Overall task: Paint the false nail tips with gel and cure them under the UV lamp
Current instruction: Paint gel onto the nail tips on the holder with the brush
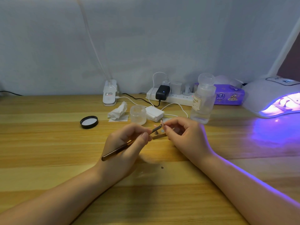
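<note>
Left hand [128, 143] grips brush [118, 150] | right hand [183, 135] pinches nail tip [161, 122] | bottle [203, 101] label reads "NAIL"

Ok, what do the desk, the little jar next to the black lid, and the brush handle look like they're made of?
Desk: wood or wood-look laminate, matte; plank seams and grain lines show.
Jar: frosted glass or plastic, translucent and cloudy; I cannot tell which.
Brush handle, held in the left hand: probably tinted plastic or acrylic, dark amber-brown and glossy, with a highlight along it.
</note>
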